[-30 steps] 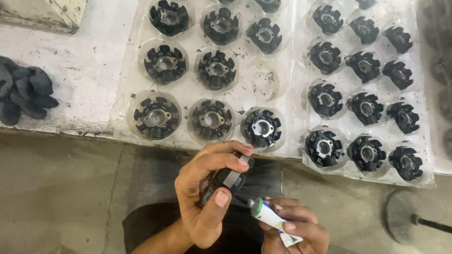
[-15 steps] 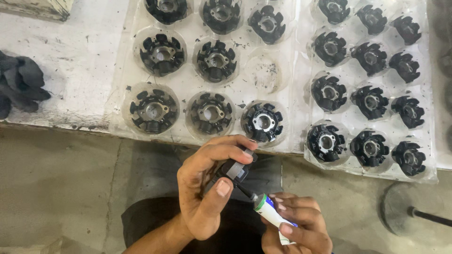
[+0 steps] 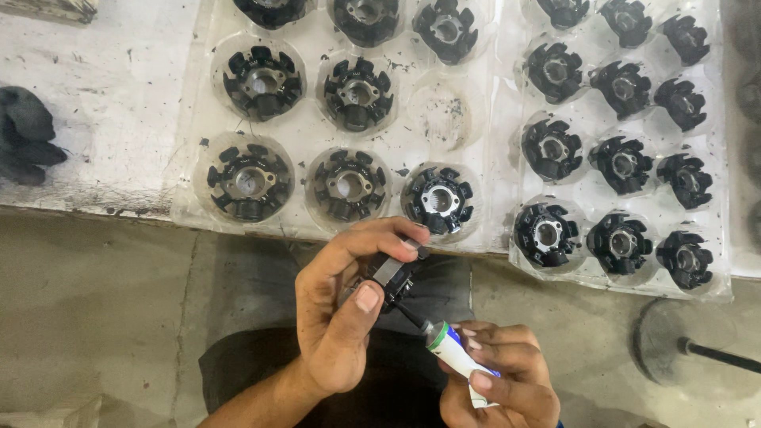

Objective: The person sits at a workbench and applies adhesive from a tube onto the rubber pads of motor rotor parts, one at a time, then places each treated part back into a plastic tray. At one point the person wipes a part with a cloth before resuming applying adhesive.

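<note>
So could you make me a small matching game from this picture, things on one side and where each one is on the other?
Things:
1. black part
2. tube
3. empty pocket
4. gloves

Places:
a. far left on the bench
b. in the left hand
c. in the left tray
d. in the right hand

Pairs: 1-b, 2-d, 3-c, 4-a

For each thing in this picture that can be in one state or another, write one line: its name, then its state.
Left hand: closed around a small black part.
Small black part: held up, off the table.
Right hand: gripping a white tube.
White tube: uncapped, dark nozzle tip touching the part.
Left tray: one pocket empty, others filled.
Empty pocket: bare.
Right tray: every visible pocket filled.
</note>
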{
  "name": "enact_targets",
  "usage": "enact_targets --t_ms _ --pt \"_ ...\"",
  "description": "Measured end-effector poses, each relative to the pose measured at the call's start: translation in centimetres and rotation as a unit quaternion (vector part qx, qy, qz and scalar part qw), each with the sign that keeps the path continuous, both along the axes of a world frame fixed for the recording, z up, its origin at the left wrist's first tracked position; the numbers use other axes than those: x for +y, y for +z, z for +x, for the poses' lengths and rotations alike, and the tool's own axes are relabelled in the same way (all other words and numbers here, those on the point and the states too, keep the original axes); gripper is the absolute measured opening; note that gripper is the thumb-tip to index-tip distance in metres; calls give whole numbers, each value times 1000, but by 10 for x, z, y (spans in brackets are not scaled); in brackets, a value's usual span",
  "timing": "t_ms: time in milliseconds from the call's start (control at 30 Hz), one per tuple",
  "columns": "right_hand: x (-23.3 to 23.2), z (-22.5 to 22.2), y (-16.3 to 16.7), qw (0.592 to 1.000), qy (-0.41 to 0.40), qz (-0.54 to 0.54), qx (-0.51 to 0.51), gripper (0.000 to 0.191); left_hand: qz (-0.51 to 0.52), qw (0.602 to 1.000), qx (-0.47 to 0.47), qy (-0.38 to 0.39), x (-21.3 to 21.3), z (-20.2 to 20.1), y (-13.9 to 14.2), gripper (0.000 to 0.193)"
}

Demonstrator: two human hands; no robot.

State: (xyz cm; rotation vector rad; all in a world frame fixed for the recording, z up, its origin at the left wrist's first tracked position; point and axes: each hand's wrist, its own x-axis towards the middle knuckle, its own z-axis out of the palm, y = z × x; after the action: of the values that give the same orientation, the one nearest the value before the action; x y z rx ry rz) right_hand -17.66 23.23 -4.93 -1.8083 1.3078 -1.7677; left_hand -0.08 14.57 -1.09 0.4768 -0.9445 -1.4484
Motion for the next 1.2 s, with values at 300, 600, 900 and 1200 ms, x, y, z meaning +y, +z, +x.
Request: enact_targets --t_ms 300,600,900,1200 --pt "-3 -1 6 1000 -6 5 13 51 42 996 78 -4 0 -5 -3 40" --pt "-14 10 3 994 -111 -23 -2 47 259 904 341 -15 -1 -24 -4 52" --pt "-17 2 -1 996 -78 -33 40 50 359 863 355 -28 1 -34 -9 48" --pt "-15 0 -7 996 -84 -36 21 49 382 848 366 -29 -1 -31 -14 47"
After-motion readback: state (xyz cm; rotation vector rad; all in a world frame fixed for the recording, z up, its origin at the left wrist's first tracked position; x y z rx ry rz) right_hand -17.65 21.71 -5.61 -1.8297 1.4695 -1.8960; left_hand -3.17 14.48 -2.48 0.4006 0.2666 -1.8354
